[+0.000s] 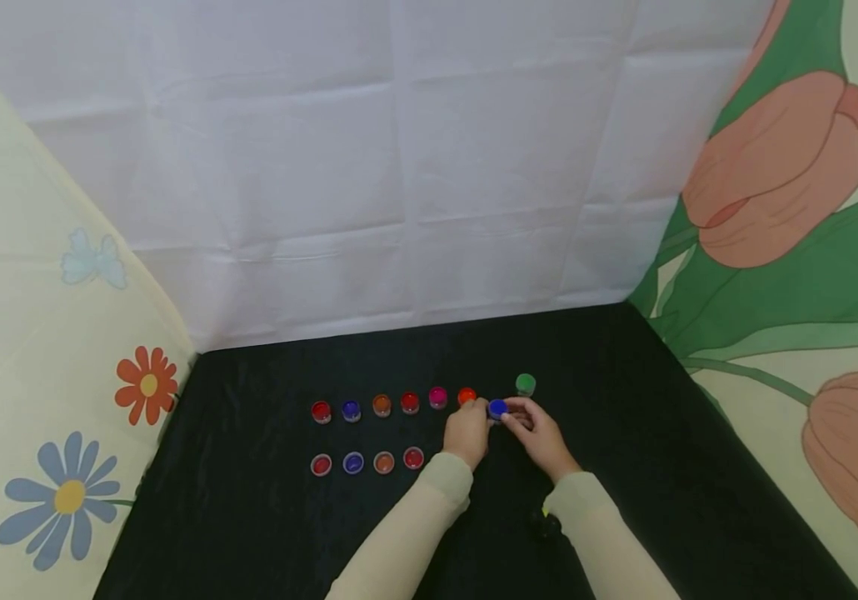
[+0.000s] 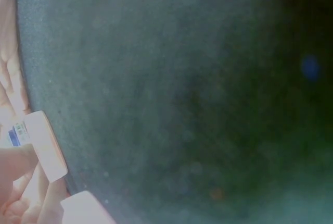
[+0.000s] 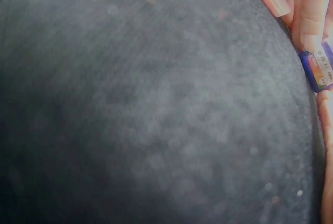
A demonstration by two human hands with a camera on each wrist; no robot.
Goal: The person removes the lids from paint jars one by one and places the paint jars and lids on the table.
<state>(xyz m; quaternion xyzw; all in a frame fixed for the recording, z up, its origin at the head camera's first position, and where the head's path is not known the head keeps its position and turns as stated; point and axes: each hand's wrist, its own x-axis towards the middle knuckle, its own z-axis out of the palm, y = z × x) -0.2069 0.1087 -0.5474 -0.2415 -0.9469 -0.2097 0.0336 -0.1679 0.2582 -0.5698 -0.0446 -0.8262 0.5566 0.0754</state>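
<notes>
In the head view both hands meet at a small blue paint pot [image 1: 497,408] at the right end of the back row. My right hand [image 1: 537,437] pinches its right side with thumb and fingers. From the left, my left hand [image 1: 466,432] grips the same pot, its fingers curled and partly hidden. The right wrist view shows the pot's label [image 3: 321,67] between fingertips. An orange paint pot [image 1: 466,396] stands just behind the left hand, partly covered by it. A green paint pot [image 1: 525,383] stands behind the right hand.
Left of the hands, the back row has several paint pots, among them a magenta one [image 1: 438,397]. In front lies a row of flatter round pieces with pale rims, such as a blue one [image 1: 353,462]. All rest on a black cloth [image 1: 249,533], backed by a white sheet [image 1: 324,167].
</notes>
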